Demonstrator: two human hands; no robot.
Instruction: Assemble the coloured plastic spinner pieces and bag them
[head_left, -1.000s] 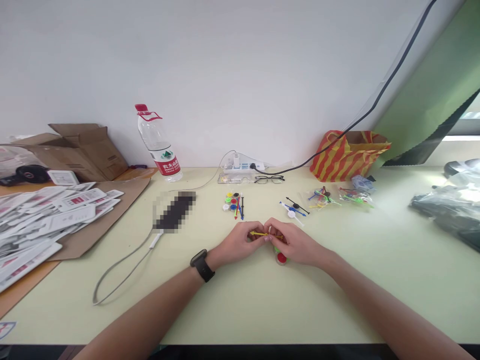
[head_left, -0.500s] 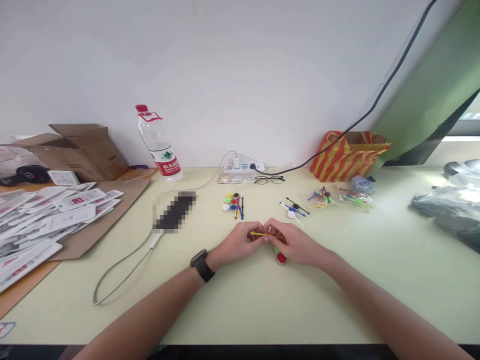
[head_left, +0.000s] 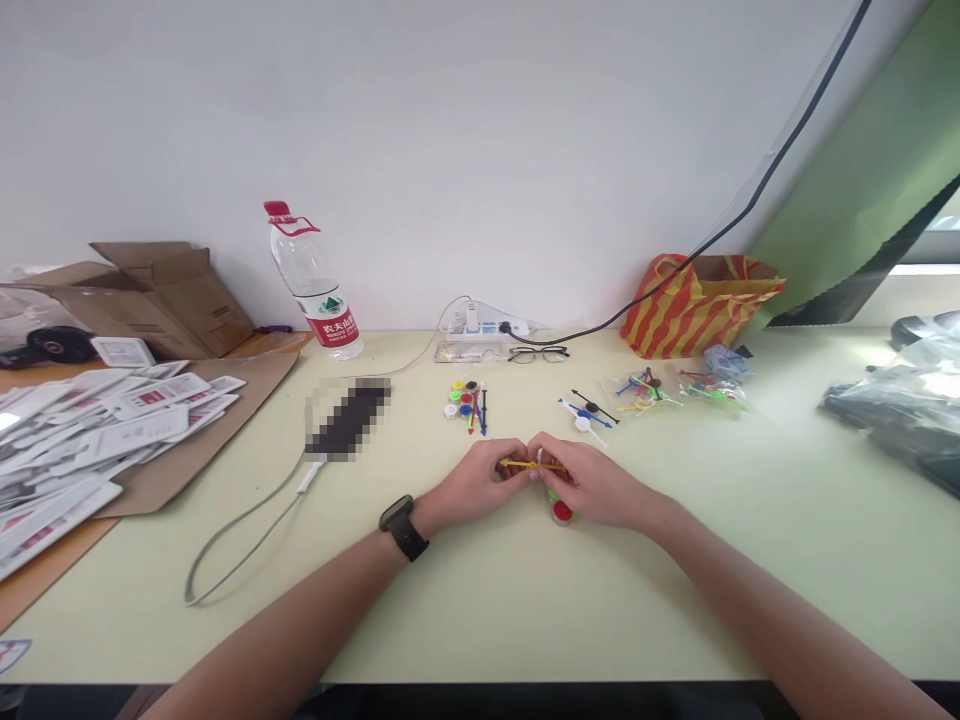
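A thin yellow plastic arrow lies nearly level between my hands, its pointed head to the left. The fingertips of my left hand, with a black watch on that wrist, are closed on it. My right hand pinches it from the other side, covering part of it. Just below my right fingers, a red round piece sits on the table beside a partly hidden green one. Beyond my hands are several coloured discs with loose arrows, and a white arrow with a disc among blue and black ones.
Bagged coloured pieces lie at the back right, before a red-yellow striped bag. Glasses and a power strip are near the wall. A large bottle, a blurred dark object with a cable, and piled white tags occupy the left.
The view has shifted slightly. Between my fingers, the yellow arrow now shows more of its middle and right part; both hands keep their hold in about the same place.
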